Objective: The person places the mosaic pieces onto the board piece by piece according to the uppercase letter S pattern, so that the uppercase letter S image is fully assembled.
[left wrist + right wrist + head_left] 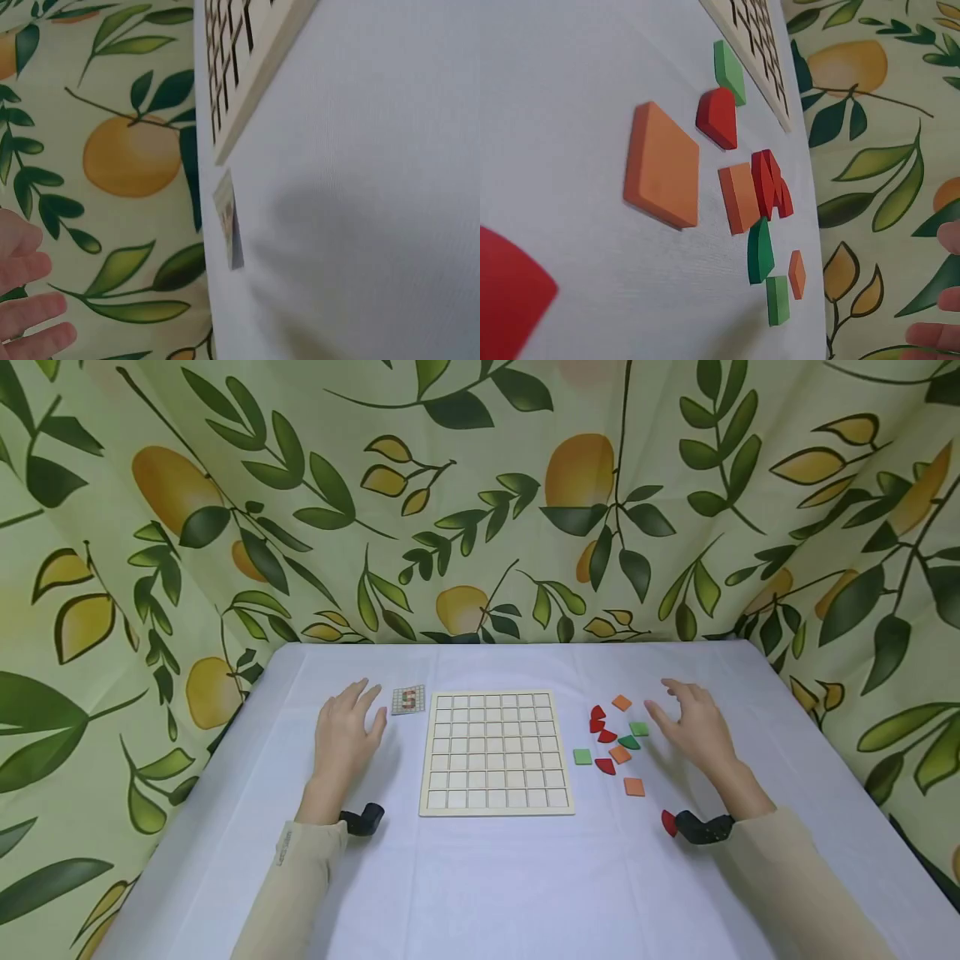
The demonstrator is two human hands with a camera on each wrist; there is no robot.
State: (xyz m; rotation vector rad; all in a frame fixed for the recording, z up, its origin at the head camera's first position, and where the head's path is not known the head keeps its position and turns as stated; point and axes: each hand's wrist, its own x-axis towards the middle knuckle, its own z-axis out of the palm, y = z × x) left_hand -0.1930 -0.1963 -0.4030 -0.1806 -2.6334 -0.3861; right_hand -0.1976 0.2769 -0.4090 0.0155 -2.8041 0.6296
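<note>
Your left hand and right hand were loosely spread.
Card sat near left, coloured tiles near right.

Curtain with leaf-and-fruit print behind white tablecloth

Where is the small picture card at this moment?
In the head view, the picture card lies between the left hand and the grid board, near the board's far left corner.
</note>
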